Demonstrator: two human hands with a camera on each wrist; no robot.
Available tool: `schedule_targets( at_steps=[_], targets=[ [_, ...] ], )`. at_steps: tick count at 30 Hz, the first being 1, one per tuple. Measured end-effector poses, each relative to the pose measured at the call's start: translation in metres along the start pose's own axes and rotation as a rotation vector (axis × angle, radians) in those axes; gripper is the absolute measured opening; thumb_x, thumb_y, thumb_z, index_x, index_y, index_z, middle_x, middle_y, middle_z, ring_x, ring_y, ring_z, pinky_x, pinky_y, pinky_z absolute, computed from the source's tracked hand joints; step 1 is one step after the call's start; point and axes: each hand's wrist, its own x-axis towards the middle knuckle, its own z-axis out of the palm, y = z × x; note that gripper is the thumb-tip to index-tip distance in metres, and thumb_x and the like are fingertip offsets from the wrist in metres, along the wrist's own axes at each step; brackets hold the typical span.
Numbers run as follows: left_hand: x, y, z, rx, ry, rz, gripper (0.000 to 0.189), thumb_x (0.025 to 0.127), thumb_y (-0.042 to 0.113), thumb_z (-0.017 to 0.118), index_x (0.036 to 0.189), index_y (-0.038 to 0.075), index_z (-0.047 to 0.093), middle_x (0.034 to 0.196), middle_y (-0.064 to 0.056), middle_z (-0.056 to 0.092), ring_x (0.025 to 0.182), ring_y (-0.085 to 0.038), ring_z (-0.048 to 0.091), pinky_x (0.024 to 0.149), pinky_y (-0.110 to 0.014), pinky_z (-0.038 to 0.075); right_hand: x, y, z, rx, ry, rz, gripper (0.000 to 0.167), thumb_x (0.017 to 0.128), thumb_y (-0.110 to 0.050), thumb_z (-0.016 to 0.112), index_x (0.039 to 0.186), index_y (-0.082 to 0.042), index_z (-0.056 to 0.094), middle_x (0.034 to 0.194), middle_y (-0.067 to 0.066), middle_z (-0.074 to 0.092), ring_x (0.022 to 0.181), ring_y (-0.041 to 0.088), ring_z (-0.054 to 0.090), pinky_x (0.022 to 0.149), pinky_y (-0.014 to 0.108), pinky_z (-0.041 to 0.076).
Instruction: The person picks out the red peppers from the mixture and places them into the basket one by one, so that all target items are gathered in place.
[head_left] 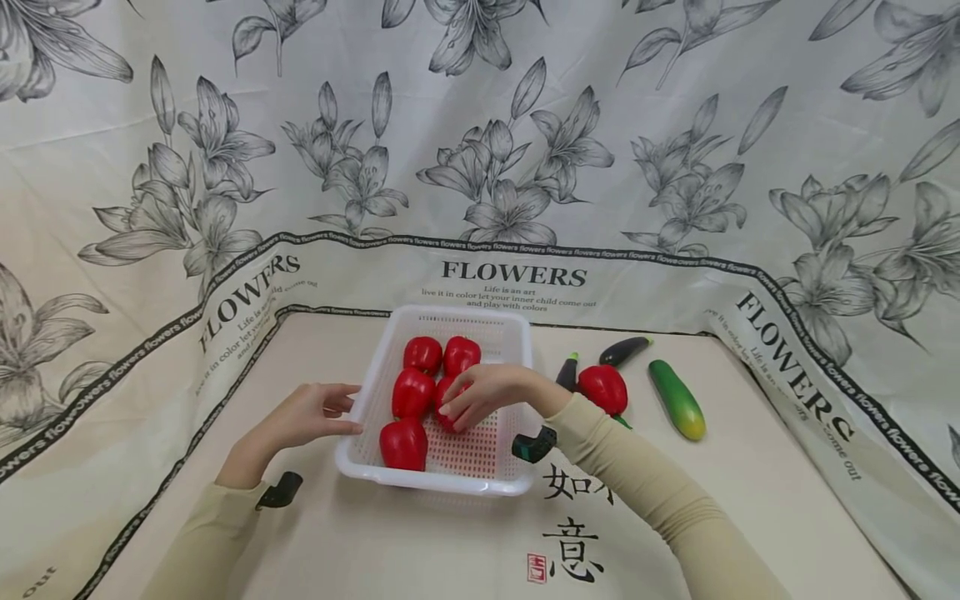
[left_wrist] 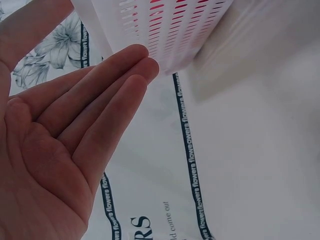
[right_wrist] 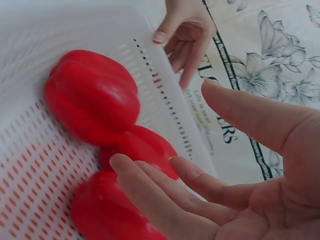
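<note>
A white plastic basket with a slotted bottom holds several red bell peppers, grouped toward its left and far side. My right hand hangs over the basket, its fingers loosely extended above one bell pepper and partly covering it. In the right wrist view the thumb and fingers are spread apart beside the red bell peppers, with nothing gripped. At the basket's left side is my left hand; in the left wrist view its straight fingertips lie right at the basket's wall.
Right of the basket lie another red bell pepper, two dark eggplants and a green cucumber with a yellowish end. The pale table bears printed black characters. A flower-patterned cloth stands around its back and sides.
</note>
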Motion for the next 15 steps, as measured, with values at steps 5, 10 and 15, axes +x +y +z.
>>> schedule_targets(
  at_steps=[5,10,15],
  targets=[
    [-0.001,0.002,-0.001,0.004,0.008,0.008,0.07,0.075,0.037,0.079,0.129,-0.001,0.055,0.105,-0.011,0.071,0.096,-0.025,0.068,0.081,-0.04,0.057,-0.018,-0.002,-0.013,-0.047,0.09,0.001,0.04,0.087,-0.019,0.069,0.121,-0.002,0.057,0.117,0.02,0.063,0.099,0.03,0.068,0.089,0.043,0.054],
    [-0.002,0.003,0.0,0.02,0.015,0.015,0.068,0.076,0.035,0.079,0.128,-0.001,0.056,0.105,-0.012,0.07,0.096,-0.025,0.068,0.082,-0.04,0.057,-0.035,0.0,-0.028,-0.056,0.133,-0.008,0.042,0.088,-0.02,0.067,0.122,0.0,0.055,0.121,0.022,0.061,0.104,0.031,0.066,0.088,0.04,0.055],
    [-0.001,0.004,0.001,0.023,0.013,0.016,0.068,0.076,0.034,0.079,0.128,-0.002,0.055,0.105,-0.013,0.07,0.095,-0.026,0.068,0.082,-0.041,0.057,-0.05,0.003,-0.041,-0.066,0.182,-0.007,0.042,0.088,-0.018,0.067,0.124,0.001,0.055,0.112,0.018,0.066,0.104,0.03,0.066,0.091,0.042,0.053]
  ],
)
